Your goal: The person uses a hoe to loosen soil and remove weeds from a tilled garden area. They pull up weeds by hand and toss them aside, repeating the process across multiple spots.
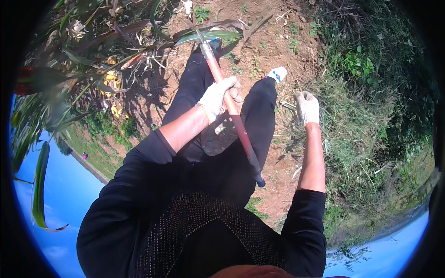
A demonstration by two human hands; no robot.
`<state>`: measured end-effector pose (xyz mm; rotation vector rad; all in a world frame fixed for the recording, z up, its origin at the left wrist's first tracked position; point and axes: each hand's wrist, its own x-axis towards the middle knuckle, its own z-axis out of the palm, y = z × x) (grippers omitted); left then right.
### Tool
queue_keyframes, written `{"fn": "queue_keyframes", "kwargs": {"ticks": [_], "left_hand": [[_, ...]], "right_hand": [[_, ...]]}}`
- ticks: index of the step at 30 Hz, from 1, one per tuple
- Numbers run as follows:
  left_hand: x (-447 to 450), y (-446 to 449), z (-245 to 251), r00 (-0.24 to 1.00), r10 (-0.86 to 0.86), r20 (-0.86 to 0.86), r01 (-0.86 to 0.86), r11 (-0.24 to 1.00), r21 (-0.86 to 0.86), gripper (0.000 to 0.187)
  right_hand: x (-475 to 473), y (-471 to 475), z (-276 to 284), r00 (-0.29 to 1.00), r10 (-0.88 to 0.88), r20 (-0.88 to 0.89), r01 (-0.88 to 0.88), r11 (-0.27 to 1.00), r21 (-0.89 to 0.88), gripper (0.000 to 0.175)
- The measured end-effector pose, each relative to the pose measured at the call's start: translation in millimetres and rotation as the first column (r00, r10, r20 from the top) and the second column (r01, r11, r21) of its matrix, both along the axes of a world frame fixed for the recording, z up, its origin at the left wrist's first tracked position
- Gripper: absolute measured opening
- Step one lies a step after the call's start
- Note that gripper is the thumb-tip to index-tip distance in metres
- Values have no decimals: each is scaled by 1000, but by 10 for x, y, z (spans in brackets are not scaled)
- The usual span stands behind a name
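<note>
My left hand (216, 99), in a white knit glove, grips a long-handled tool by its red handle (237, 125). The handle slants across my legs, its dark butt end near my right thigh. At the far end, a grey metal socket (207, 51) narrows to a thin tip beside a long green leaf (208, 36); the tool's exact kind is unclear. My right hand (307, 107), gloved too, hangs low over cut grass at the right with its fingers curled. A thin brown stem shows by its fingertips, but whether the hand holds it is unclear.
Corn stalks and leaves (83, 59) crowd the left, with yellow corn cobs (112, 83) among them. Reddish bare soil (288, 52) with small weeds lies underfoot, around my white shoe (278, 74). Dry grass (347, 114) and green brush (358, 66) fill the right side.
</note>
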<state>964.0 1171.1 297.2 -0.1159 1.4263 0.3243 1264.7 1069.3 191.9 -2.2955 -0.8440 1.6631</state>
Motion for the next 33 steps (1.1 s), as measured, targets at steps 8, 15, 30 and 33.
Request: {"fn": "queue_keyframes", "kwargs": {"ticks": [8, 15, 30, 33], "left_hand": [[-456, 413, -1612, 999, 36, 10, -34, 983, -182, 24], [-764, 825, -2390, 989, -8, -146, -37, 952, -303, 25], [-777, 1381, -2434, 993, 74, -91, -90, 977, -194, 19], [-804, 1397, -2462, 994, 41, -98, -61, 977, -206, 23]], "right_hand": [[-1167, 1512, -2167, 864, 439, 248, -487, 854, 184, 28], [-1988, 2620, -3709, 739, 530, 417, -672, 621, 403, 31], [-1879, 3162, -3956, 858, 247, 450, -223, 969, -105, 55], [-2058, 3263, -4255, 845, 255, 470, -230, 967, -112, 52]]}}
